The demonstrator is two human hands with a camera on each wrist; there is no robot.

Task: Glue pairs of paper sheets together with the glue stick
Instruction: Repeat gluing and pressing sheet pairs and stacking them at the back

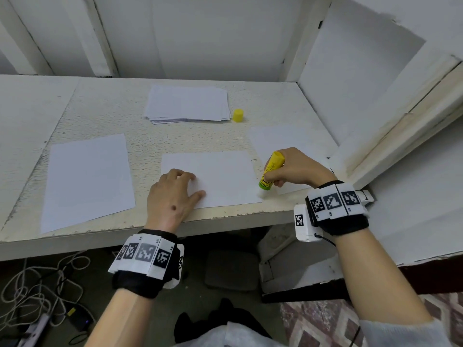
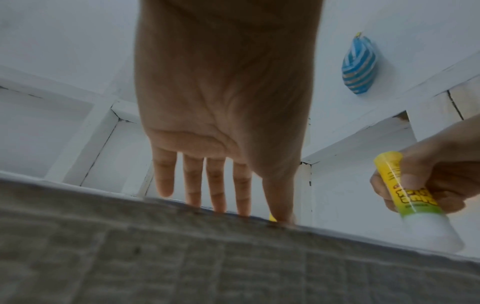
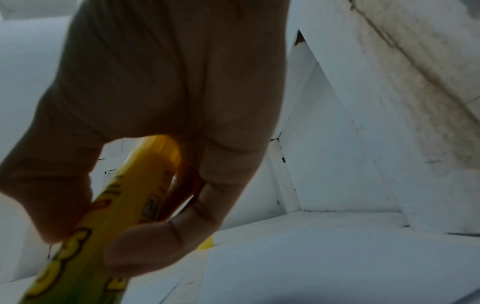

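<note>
One smooth flat sheet (image 1: 220,176), cylindrical glue stick (image 1: 271,170), textured tabletop (image 1: 105,111)

The left hand (image 1: 172,194) lies flat, palm down, fingers (image 2: 217,185) straight and slightly spread. The right hand (image 1: 298,169) is curled in a grip — thumb (image 3: 52,195) opposing the fingers — with its wrist raised.

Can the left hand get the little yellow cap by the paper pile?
Probably yes. The left hand lies flat on the middle sheet, holding nothing, and only bare table and paper lie between it and the yellow cap. It would have to let go of the sheet.
</note>
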